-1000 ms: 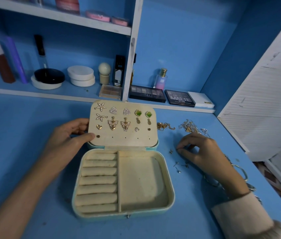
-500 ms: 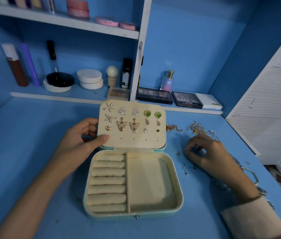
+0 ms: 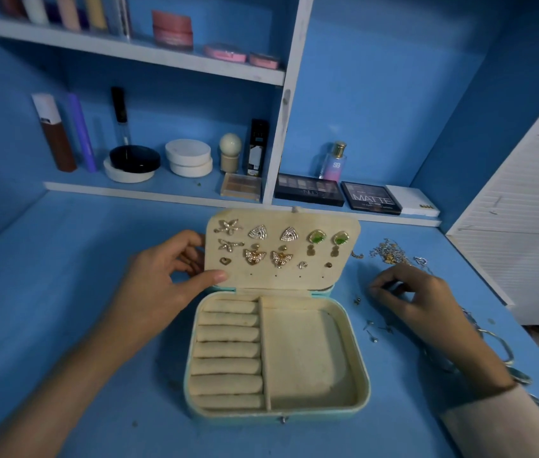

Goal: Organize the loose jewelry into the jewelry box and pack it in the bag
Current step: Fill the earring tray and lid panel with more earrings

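Almost nothing has moved since half a second ago: both hands keep their places, and only the view has shifted a little sideways. On the blue desk point(image 3: 63, 292) the jewelry box point(image 3: 304, 358) lies open, directly in front of the person. The left hand point(image 3: 162, 285) holds the raised lid point(image 3: 281, 279) at its lower left corner, with the thumb on the front and the other fingers behind. The right hand point(image 3: 420, 299) is low over the desk to the right of the box. Its fingers are curled, with the tips close together over something very small. Whether they already pinch a piece I cannot tell.

I judge the task to be in its first half. Several pairs of earrings point(image 3: 289, 234) are pinned on the lid, but no piece shows in the ring rolls point(image 3: 228, 348) or in the large compartment. The bangles point(image 3: 499, 345) near the right wrist, a heap of chains point(image 3: 390, 252) beyond the right hand and some little studs point(image 3: 372, 328) just beside the box wait to be sorted. No bag is in view, so the packing is not yet begun.

The long side of the box seems to run from left to right. Its opening faces up and the clasp is at the near edge. The lid is hinged at the far side and leans a little back, with its inner panel toward the person.
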`<state>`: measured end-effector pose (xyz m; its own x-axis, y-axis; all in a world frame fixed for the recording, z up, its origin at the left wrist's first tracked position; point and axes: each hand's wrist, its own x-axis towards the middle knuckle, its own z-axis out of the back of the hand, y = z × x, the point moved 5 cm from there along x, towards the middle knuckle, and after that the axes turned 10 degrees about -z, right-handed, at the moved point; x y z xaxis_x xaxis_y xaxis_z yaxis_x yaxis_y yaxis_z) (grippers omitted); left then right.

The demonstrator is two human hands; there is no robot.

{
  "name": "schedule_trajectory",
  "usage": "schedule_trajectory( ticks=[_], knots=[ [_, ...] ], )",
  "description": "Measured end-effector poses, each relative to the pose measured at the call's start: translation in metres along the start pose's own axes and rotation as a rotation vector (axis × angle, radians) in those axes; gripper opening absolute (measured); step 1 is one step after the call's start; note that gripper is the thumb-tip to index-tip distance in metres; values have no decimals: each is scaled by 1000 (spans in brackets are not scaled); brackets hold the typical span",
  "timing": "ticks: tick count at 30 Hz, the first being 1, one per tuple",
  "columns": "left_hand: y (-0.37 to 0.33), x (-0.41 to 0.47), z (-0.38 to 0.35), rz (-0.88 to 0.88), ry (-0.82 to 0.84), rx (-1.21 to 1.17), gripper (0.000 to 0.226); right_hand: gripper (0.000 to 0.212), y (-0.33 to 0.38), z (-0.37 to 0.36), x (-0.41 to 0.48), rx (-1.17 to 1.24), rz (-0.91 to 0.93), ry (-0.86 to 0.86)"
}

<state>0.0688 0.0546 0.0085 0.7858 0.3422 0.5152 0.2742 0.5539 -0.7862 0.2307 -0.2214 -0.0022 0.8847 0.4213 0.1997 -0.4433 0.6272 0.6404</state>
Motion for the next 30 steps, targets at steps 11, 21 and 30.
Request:
schedule_trajectory(
  ticks=[11, 21, 30],
  knots=[
    [-12, -17, -1, -502, 78, 333, 9, 13, 35, 10, 14, 321, -94, 78],
    [-14, -23, 0, -653, 187, 396, 18, 4, 142, -47, 30, 354, 5, 639],
    [-15, -22, 0, -627, 197, 398, 5, 9, 156, -89, 23, 260, -17, 831]
  ],
)
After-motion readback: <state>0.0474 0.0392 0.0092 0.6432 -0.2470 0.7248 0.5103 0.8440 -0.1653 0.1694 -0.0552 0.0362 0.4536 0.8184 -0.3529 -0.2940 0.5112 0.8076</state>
